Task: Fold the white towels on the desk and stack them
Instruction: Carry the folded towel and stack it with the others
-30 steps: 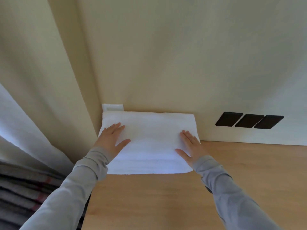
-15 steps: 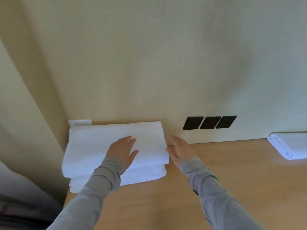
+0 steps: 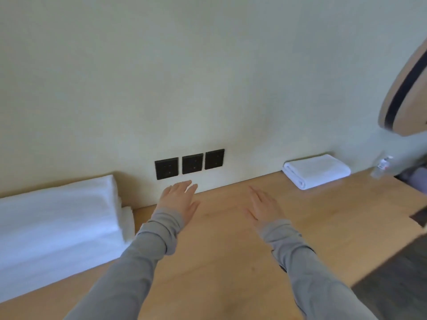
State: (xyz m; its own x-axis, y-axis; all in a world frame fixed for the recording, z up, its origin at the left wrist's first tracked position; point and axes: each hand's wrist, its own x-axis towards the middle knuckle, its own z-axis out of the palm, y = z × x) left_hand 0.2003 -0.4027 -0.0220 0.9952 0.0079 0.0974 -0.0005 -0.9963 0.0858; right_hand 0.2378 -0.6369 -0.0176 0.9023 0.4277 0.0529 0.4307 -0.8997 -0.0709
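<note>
Stack [image 3: 57,222] of folded white towels at the left end of the desk [image 3: 219,262], its far edge against the wall [image 3: 184,77]. A single folded towel [image 3: 316,172] lies well apart at the far right, also by the wall. Between them, left hand [image 3: 178,199] and right hand [image 3: 263,206] are held palm-down over bare wood, fingers straight and slightly spread, holding nothing; contact with the desk cannot be told. Three black sockets [image 3: 191,163] sit in the wall above the hands. A small bottle [image 3: 381,168] stands beyond the single towel.

The desk [image 3: 219,262] is pale wood, smooth and matt. At nine o'clock the stacked towels [image 3: 57,222] are white, soft cloth; so is the folded towel [image 3: 316,170] at two o'clock. The black socket plates [image 3: 192,163] look like matt plastic.
</note>
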